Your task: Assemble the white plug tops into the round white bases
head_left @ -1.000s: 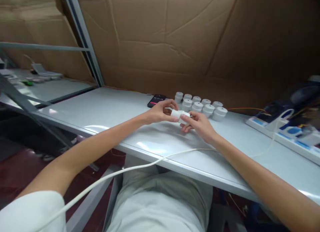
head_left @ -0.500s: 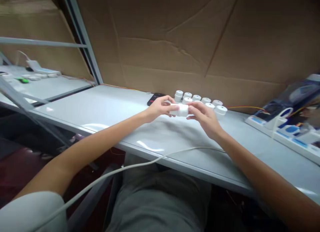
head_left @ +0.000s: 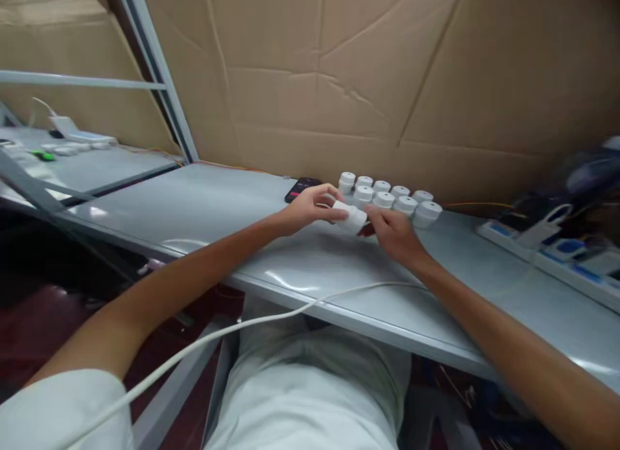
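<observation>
Above the grey-white table [head_left: 227, 204], my left hand [head_left: 312, 206] grips a white cylindrical piece [head_left: 351, 218] between thumb and fingers. The piece lies tilted, its right end lower. My right hand [head_left: 391, 232] is at that right end with thumb and fingers pinched together; whether they grip the piece or something small is hidden. Just behind my hands, several similar white round pieces [head_left: 427, 212] stand upright in two rows. A dark phone [head_left: 302, 188] lies behind my left hand.
A white power strip [head_left: 557, 259] with plugs lies at the right. One white cable [head_left: 290, 314] crosses the table's front edge. Cardboard [head_left: 310, 101] rises behind the table. At the left stands a metal frame [head_left: 165, 82], with another table beyond it.
The held white piece has tilted, its right end dropping. My right hand has turned, its fingers now closer together and slightly lower at the piece's end.
</observation>
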A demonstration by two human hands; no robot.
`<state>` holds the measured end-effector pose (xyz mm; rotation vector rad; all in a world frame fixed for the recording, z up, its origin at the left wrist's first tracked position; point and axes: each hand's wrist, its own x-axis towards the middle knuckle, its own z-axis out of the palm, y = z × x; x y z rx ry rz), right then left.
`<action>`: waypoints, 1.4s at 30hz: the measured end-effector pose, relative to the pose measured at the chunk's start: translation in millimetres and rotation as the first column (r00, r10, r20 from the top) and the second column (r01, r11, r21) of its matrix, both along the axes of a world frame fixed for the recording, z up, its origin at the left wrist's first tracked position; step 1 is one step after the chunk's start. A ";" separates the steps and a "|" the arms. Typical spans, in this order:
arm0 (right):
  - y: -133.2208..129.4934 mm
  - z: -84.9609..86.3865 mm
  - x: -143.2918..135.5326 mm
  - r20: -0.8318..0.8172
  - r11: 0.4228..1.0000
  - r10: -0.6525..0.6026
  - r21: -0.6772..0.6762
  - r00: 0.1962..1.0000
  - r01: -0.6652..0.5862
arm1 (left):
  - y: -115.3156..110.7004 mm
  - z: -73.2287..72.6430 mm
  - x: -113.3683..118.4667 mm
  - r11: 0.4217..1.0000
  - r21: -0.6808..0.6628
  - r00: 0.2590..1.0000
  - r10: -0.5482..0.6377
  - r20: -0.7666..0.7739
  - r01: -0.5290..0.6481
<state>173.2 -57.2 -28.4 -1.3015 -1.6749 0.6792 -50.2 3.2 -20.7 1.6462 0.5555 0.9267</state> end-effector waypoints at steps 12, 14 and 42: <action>-7.6 0.7 -5.9 0.053 0.986 0.051 0.154 0.997 -0.059 | 6.5 -7.6 -1.2 1.000 -0.011 1.000 0.022 0.000 -0.022; -4.7 0.9 -6.4 -0.065 0.999 0.046 0.001 0.997 -0.046 | 5.9 -8.0 -1.5 0.998 0.066 1.000 0.019 -0.009 -0.019; -9.8 -6.6 -11.0 0.128 0.980 0.107 0.155 0.986 -0.126 | 11.2 -20.0 -6.0 0.776 0.630 0.791 0.404 -0.460 -0.030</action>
